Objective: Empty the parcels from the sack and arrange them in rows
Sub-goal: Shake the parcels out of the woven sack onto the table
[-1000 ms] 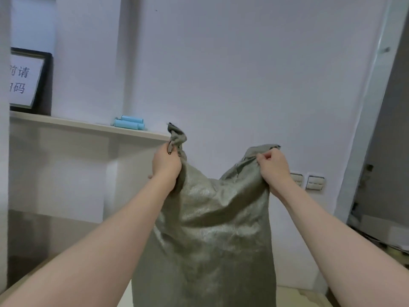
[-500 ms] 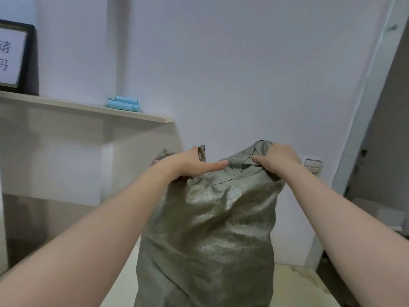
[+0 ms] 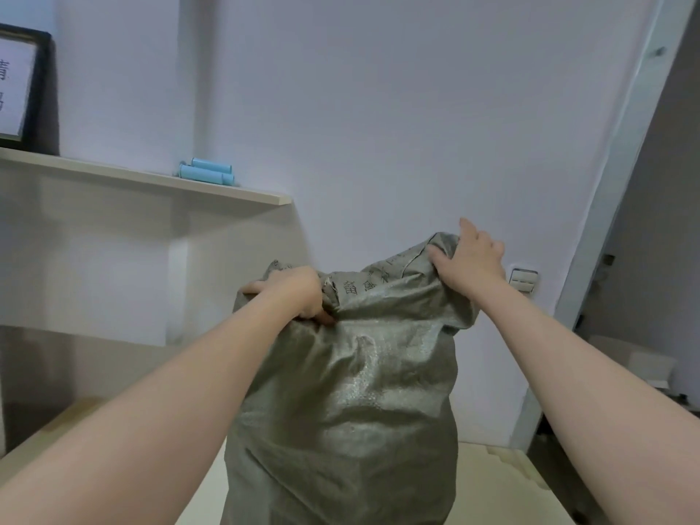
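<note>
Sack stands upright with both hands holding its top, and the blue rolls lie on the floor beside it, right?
No. The head view shows the blue rolls lying on the shelf, not the floor. The rest holds: the sack stands upright, left hand and right hand holding its top.

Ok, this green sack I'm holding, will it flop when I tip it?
Probably floppy: the sack creases where the left hand and right hand grip its top. Likely heavy, since it bulges full. Its shiny weave may slip.
</note>
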